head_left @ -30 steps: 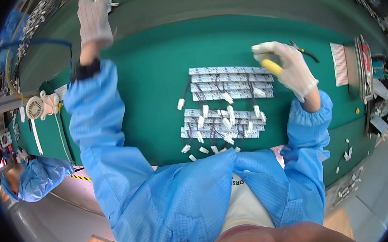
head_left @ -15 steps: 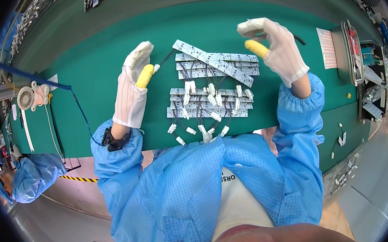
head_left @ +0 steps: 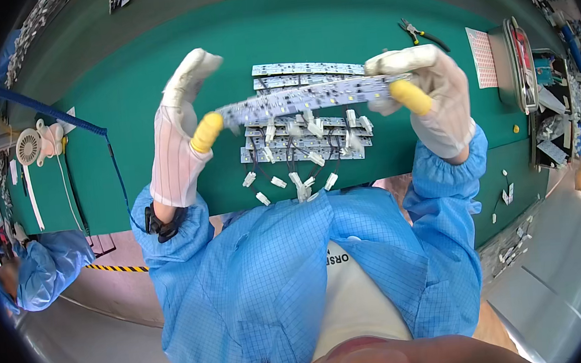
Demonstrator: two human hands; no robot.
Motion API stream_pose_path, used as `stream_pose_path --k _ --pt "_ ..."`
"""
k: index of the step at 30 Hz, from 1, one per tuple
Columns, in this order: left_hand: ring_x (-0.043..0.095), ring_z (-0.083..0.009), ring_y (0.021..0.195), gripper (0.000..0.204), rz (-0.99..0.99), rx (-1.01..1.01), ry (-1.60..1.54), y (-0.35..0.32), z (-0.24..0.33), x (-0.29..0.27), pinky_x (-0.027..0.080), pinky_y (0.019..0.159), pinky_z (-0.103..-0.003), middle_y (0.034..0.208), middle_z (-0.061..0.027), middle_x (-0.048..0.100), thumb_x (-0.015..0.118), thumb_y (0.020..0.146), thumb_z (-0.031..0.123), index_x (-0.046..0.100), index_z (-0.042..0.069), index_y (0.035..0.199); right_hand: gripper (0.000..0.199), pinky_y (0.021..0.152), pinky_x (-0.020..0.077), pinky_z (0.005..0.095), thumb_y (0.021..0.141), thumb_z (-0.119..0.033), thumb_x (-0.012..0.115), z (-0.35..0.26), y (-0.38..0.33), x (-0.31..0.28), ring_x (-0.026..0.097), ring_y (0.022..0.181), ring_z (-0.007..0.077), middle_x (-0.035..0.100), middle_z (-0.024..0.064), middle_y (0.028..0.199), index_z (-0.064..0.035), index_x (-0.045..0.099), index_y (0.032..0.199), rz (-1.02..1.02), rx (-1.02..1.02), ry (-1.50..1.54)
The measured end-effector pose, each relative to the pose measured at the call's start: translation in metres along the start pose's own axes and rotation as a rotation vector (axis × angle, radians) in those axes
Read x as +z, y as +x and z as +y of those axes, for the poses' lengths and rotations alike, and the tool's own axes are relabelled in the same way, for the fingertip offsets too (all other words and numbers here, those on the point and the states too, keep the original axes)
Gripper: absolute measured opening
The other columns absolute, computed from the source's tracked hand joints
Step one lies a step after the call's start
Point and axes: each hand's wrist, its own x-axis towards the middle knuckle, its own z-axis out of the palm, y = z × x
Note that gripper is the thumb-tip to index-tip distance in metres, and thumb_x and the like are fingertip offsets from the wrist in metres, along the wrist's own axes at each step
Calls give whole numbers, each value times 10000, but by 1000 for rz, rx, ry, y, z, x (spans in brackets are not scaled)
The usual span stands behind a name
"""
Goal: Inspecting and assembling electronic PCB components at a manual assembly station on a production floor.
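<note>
Two gloved hands, left (head_left: 182,132) and right (head_left: 428,97), pinched opposite ends of a long white LED circuit strip (head_left: 304,99), keeping it level above the green desk (head_left: 155,55).

Both gloved hands lift one long circuit strip (head_left: 304,99) above the green table (head_left: 359,23): the left hand (head_left: 180,139) pinches its left end, the right hand (head_left: 428,97) its right end. More strips (head_left: 305,146) with white plugs lie beneath; pliers (head_left: 419,32) rest far right
</note>
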Motion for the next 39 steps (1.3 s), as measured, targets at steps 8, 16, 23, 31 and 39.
stream_pose_path --k 8,16,23,31,39 --pt "613 -270 980 865 -2 -14 -321 -13 25 5 273 1074 -521 990 -167 638 786 674 401 383 -43 1298 335 593 522 243 851 -227 657 11 7 1 634 771 182 625 157 988 -2 532 1065 91 -89 96" --pt "598 -191 1001 520 191 -11 -195 -24 25 5 499 834 -290 1126 -172 606 772 690 182 584 -22 1129 465 770 554 313 878 -240 614 13 11 -9 658 872 236 625 180 1012 59 449 1194 -63 -112 174" --pt "624 -212 951 476 163 136 51 -19 27 1 534 733 -257 1036 -149 624 782 659 227 642 30 1069 588 629 498 224 854 -391 619 3 5 -8 628 720 154 626 120 875 64 457 1190 80 -55 -110" --pt "620 -258 993 494 126 147 104 -19 29 -9 554 678 -262 947 -133 630 761 650 308 657 20 1038 652 439 332 150 810 -509 638 -4 3 -2 469 481 48 565 18 706 31 505 1151 118 -67 -189" --pt "645 -220 870 499 203 213 29 -18 23 -9 514 827 -368 913 -135 643 714 740 354 625 -3 1077 419 453 360 163 900 -307 569 -13 4 1 495 494 62 594 73 718 40 526 1132 72 -26 -206"
